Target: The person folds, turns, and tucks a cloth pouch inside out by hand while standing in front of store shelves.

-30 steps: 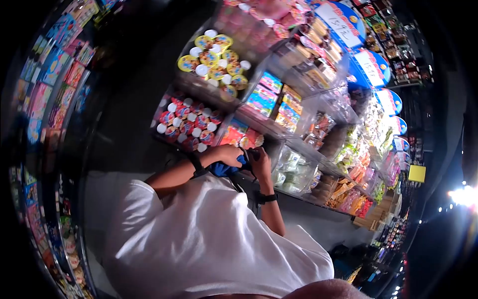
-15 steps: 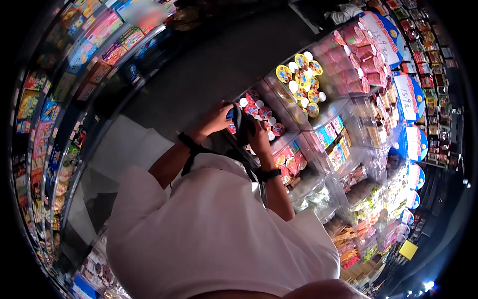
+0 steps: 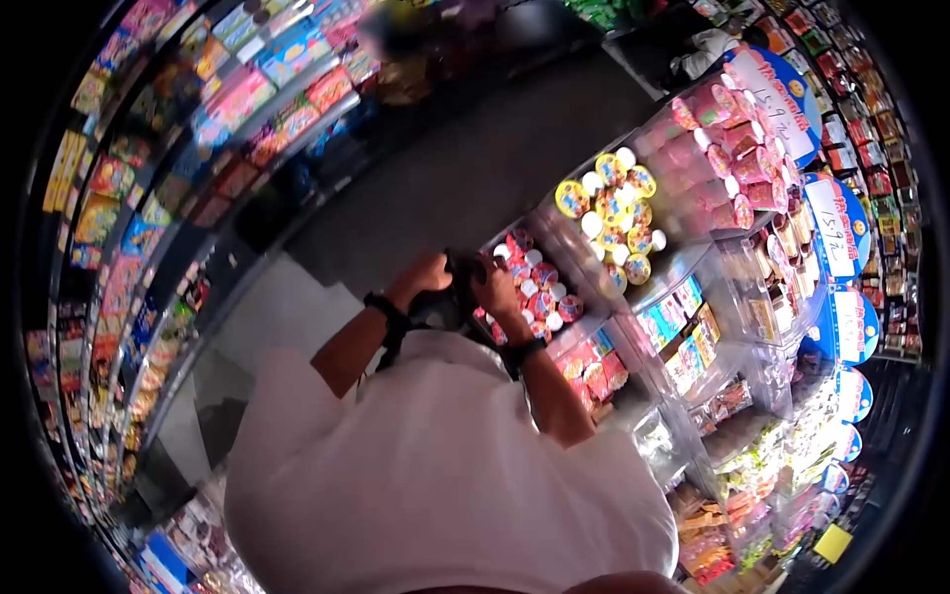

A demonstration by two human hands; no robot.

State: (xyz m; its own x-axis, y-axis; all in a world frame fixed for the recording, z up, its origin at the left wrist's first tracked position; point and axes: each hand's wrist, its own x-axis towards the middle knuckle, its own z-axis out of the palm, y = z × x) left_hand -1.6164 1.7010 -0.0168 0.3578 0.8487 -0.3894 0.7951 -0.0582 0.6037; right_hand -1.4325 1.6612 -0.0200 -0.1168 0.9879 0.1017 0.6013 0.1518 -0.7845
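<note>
Close together in front of my chest, my left hand [image 3: 427, 274] and my right hand [image 3: 498, 289] are closed on a black, soft-looking item [image 3: 461, 287]. Its kind is hard to make out in the shadow, and the fingers partly hide it. Dark bands circle both wrists. Just beyond my right hand lies a clear bin of red-lidded cups [image 3: 539, 287] mixed with white ones. Neither hand touches the cups as far as I can see.
Neighbouring clear bins hold yellow-lidded cups [image 3: 612, 203], pink packs [image 3: 737, 158] and wrapped snacks [image 3: 683, 322]. Blue-edged price signs [image 3: 836, 233] stand along their far side. Packed shelves [image 3: 237, 99] curve along the left. A dark aisle floor [image 3: 426, 168] runs between.
My hands have drawn closer together, and the black item between them now looks more bunched. Its blue patch no longer shows. The view has shifted, with the bins appearing slightly lower and further right.
</note>
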